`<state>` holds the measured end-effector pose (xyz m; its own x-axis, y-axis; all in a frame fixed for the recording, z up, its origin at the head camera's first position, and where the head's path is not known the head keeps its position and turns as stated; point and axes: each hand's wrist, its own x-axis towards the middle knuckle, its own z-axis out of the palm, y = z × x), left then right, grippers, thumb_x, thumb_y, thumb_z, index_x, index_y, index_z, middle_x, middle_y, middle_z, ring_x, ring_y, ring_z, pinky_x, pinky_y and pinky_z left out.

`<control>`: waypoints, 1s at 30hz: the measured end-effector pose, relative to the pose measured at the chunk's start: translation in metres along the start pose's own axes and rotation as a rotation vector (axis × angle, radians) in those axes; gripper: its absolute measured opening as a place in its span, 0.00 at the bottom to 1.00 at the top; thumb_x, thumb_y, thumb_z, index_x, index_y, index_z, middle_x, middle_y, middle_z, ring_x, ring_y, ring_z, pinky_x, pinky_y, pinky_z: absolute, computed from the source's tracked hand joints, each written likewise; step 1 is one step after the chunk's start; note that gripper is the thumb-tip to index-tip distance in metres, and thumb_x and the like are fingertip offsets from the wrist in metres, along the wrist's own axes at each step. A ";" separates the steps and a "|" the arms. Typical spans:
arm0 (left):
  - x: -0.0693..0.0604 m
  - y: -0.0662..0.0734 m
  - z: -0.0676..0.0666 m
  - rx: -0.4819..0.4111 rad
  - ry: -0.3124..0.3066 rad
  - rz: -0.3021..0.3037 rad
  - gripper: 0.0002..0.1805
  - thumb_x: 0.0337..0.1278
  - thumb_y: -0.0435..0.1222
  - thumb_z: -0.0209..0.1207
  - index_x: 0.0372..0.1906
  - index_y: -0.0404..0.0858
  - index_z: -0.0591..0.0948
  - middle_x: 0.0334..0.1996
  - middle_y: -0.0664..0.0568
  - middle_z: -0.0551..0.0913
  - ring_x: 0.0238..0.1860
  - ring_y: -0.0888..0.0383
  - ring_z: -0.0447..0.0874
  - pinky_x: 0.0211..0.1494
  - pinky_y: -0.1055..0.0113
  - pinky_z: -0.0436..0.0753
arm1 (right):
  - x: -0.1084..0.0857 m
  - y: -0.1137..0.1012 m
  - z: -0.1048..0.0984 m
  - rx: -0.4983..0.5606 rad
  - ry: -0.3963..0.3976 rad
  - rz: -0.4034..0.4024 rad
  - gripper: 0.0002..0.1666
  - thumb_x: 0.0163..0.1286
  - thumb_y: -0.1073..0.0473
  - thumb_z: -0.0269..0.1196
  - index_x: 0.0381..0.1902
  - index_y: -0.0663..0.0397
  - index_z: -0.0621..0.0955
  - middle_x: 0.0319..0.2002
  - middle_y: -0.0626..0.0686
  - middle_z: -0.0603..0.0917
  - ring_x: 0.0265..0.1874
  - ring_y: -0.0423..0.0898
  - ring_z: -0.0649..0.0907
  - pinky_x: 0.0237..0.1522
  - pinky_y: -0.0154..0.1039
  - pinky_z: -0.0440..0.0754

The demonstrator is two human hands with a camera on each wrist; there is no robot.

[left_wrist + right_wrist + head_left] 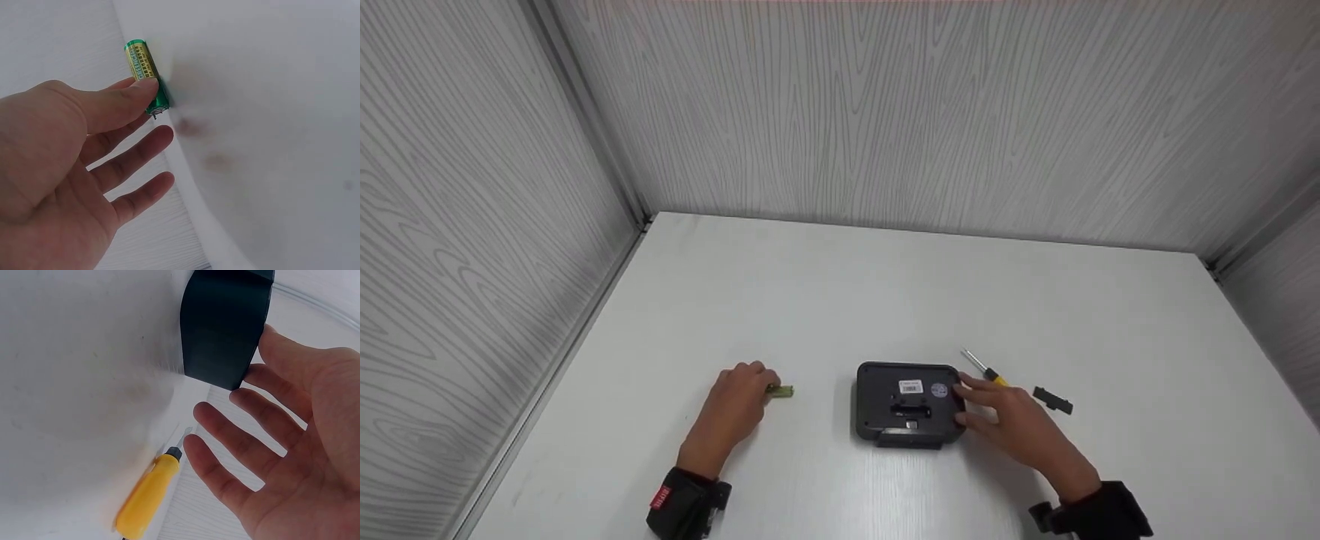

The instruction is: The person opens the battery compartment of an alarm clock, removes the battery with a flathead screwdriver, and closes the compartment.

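Green battery (143,64): pinched between the left thumb and fingers, low over the table (810,285), well short of its left edge.
Left hand (739,405): thumb and forefinger side grip the battery; the two outermost fingers stand free.
Right hand (1024,427): fingers extended, thumb and forefinger touching the right side of the black device, the others spread and holding nothing.
Black device (877,405): midway between the table's left and right edges, well apart from the far edge.
Rolling risk: a slackened pinch could let the round battery roll off across the smooth top.
Sliding risk: contact on one side only might let the device skid if pushed.
Knocking risk: the right hand could brush the screwdriver (149,495) or small black piece (1052,400), both close by towards the right edge.
Slot (911,412): recessed in the device's upper face; too dark to tell its contents.
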<state>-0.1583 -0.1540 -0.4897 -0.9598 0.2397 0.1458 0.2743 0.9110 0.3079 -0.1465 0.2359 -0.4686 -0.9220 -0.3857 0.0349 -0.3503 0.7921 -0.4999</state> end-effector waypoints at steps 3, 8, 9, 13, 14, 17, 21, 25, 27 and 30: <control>0.001 0.000 -0.001 0.016 0.011 0.003 0.11 0.50 0.25 0.66 0.40 0.38 0.85 0.34 0.48 0.84 0.40 0.50 0.82 0.49 0.54 0.82 | 0.001 0.001 -0.001 0.006 -0.003 0.004 0.26 0.63 0.52 0.67 0.59 0.53 0.81 0.66 0.54 0.76 0.64 0.59 0.76 0.61 0.58 0.77; 0.003 0.001 0.000 0.034 0.008 0.011 0.12 0.49 0.23 0.65 0.40 0.38 0.86 0.35 0.48 0.85 0.40 0.49 0.83 0.48 0.54 0.82 | -0.001 0.004 0.000 0.015 -0.008 0.012 0.26 0.63 0.52 0.67 0.58 0.52 0.81 0.65 0.54 0.76 0.63 0.59 0.76 0.60 0.58 0.77; 0.003 0.001 0.001 0.036 0.010 0.013 0.12 0.49 0.23 0.65 0.40 0.38 0.86 0.35 0.48 0.85 0.40 0.49 0.83 0.47 0.54 0.82 | -0.002 0.004 0.000 0.016 -0.007 0.012 0.26 0.63 0.52 0.67 0.58 0.52 0.81 0.65 0.54 0.76 0.63 0.59 0.76 0.60 0.58 0.77; 0.003 0.000 -0.001 0.041 0.019 0.006 0.12 0.49 0.24 0.66 0.40 0.38 0.86 0.35 0.48 0.85 0.40 0.49 0.83 0.47 0.54 0.82 | -0.001 0.005 0.000 0.021 -0.001 0.004 0.27 0.62 0.51 0.68 0.59 0.52 0.81 0.65 0.53 0.77 0.63 0.58 0.77 0.60 0.57 0.77; 0.003 0.000 -0.001 0.041 0.024 0.001 0.12 0.49 0.24 0.66 0.39 0.38 0.86 0.35 0.48 0.85 0.41 0.49 0.84 0.48 0.54 0.82 | -0.001 0.004 0.000 0.023 -0.001 0.001 0.27 0.62 0.51 0.67 0.59 0.52 0.81 0.65 0.53 0.77 0.63 0.58 0.77 0.60 0.57 0.77; 0.000 -0.002 -0.003 0.034 0.028 -0.010 0.13 0.48 0.24 0.67 0.40 0.39 0.85 0.36 0.48 0.85 0.42 0.49 0.84 0.49 0.54 0.82 | -0.002 0.004 0.002 0.034 -0.002 0.002 0.27 0.63 0.50 0.67 0.58 0.51 0.81 0.64 0.52 0.77 0.63 0.57 0.77 0.60 0.57 0.77; 0.001 -0.002 -0.006 0.006 0.036 -0.024 0.14 0.49 0.24 0.66 0.42 0.38 0.85 0.38 0.48 0.85 0.44 0.49 0.83 0.51 0.52 0.82 | -0.003 0.005 0.003 0.042 0.001 0.005 0.26 0.62 0.50 0.68 0.58 0.50 0.82 0.64 0.52 0.78 0.63 0.57 0.77 0.60 0.57 0.77; 0.006 0.003 -0.009 -0.057 0.071 -0.029 0.14 0.50 0.25 0.66 0.44 0.39 0.85 0.41 0.48 0.85 0.47 0.49 0.83 0.53 0.53 0.81 | -0.002 0.006 0.002 0.037 0.009 0.003 0.26 0.62 0.49 0.68 0.58 0.49 0.82 0.64 0.52 0.78 0.63 0.58 0.77 0.60 0.58 0.77; 0.009 0.008 -0.008 -0.099 0.075 -0.021 0.15 0.53 0.27 0.65 0.47 0.39 0.84 0.43 0.48 0.84 0.49 0.50 0.83 0.54 0.54 0.82 | -0.001 0.007 0.001 0.035 0.010 0.003 0.27 0.62 0.49 0.68 0.58 0.49 0.82 0.65 0.51 0.77 0.63 0.57 0.77 0.61 0.58 0.77; 0.011 0.019 -0.004 -0.139 0.051 0.008 0.17 0.58 0.32 0.64 0.53 0.41 0.82 0.49 0.48 0.83 0.53 0.51 0.82 0.58 0.55 0.82 | 0.000 0.008 0.001 0.032 0.011 0.003 0.27 0.62 0.50 0.68 0.59 0.49 0.81 0.65 0.51 0.77 0.64 0.57 0.77 0.61 0.57 0.76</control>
<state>-0.1637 -0.1357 -0.4784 -0.9545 0.2260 0.1947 0.2904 0.8531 0.4335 -0.1494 0.2412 -0.4734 -0.9247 -0.3784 0.0427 -0.3425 0.7775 -0.5274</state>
